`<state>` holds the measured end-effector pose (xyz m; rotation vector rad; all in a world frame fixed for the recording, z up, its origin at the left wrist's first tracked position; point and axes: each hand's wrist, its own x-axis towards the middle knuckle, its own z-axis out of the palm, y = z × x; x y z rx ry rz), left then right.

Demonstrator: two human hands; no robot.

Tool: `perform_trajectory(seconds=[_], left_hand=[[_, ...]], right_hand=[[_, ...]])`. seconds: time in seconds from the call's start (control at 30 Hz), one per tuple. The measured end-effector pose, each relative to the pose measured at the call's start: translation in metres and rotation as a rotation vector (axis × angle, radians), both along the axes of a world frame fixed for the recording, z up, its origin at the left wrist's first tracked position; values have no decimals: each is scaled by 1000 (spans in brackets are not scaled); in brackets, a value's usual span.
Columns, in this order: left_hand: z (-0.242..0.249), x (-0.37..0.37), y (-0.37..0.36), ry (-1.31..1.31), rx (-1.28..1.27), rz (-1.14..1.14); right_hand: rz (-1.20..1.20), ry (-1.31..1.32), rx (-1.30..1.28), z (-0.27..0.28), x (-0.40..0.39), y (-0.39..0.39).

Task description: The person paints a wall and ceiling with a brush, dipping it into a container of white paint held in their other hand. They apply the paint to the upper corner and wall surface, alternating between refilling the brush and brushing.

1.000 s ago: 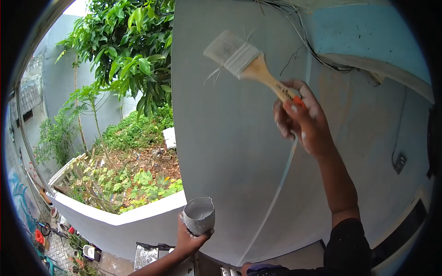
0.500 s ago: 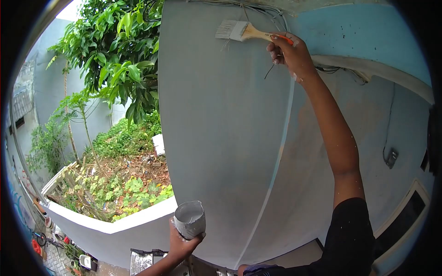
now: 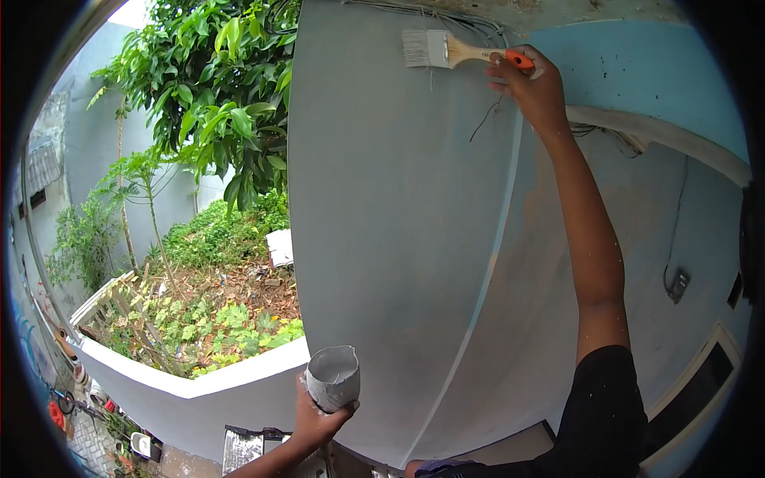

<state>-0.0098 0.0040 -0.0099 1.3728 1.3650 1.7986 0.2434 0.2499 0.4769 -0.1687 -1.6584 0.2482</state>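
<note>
High up against the grey wall (image 3: pixel 382 199), my right hand (image 3: pixel 535 89) grips a paintbrush (image 3: pixel 466 52) by its wooden handle with an orange end. Its wide pale bristles point left and overlap the upper part of the wall, just below some cables (image 3: pixel 458 25). Lower down, my left hand (image 3: pixel 319 418) is wrapped round a grey, paint-smeared cup (image 3: pixel 333 381), held upright with its mouth facing up. Grey paint coats the inside of the cup. Specks of paint dot my right hand and arm.
A white-topped low wall (image 3: pixel 191 388) borders a garden with a leafy tree (image 3: pixel 215 103) on the left. A pale vertical stripe (image 3: pixel 478 307) runs down the grey wall. On the right hangs a wired box (image 3: pixel 678 284); a blue wall section (image 3: pixel 637 68) lies above.
My right hand and the paintbrush have shifted right and slightly upward, and the brush has turned closer to level. My left hand still holds the cup in nearly the same place.
</note>
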Motion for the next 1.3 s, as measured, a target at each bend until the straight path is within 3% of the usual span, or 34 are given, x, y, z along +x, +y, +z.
perform_trajectory(seconds=[0.07, 0.1, 0.17, 0.3, 0.37, 0.47, 0.6, 0.77, 0.87, 1.0, 1.07, 1.1, 1.2, 1.3], left_hand=[[1, 0, 0, 3, 8, 10], [4, 1, -1, 22, 0, 14], [8, 1, -3, 41, -10, 21], [8, 3, -3, 4, -28, 1], [6, 0, -1, -1, -23, -9], [-1, -2, 0, 33, -7, -29], [3, 0, -2, 29, -17, -28], [8, 0, -4, 34, -4, -36], [8, 1, -3, 34, 6, -44], [5, 1, -1, 40, 25, -36], [8, 1, -3, 51, 26, -24], [11, 3, -5, 44, 13, -21], [12, 2, -6, 35, -8, -21], [6, 1, -3, 33, -4, -28]], right_hand=[[-368, -44, 259, 8, 10, -5], [-365, -46, 260, 11, 13, -8], [-620, -42, 760, 18, 16, -14], [-747, -202, 696, 37, 9, -33], [-771, -414, 789, 48, 3, -46], [-726, -567, 623, 54, 0, -57], [-648, -603, 746, 43, 3, -26], [-553, -836, 420, -9, 18, -46], [-371, -822, 435, -41, 21, -51], [-277, -784, 280, 5, 26, -40], [-360, -702, 526, 40, 23, -28], [-360, -699, 528, 51, 18, -29], [-667, -677, 651, 75, -4, -35], [-690, -551, 804, 79, -19, -29]])
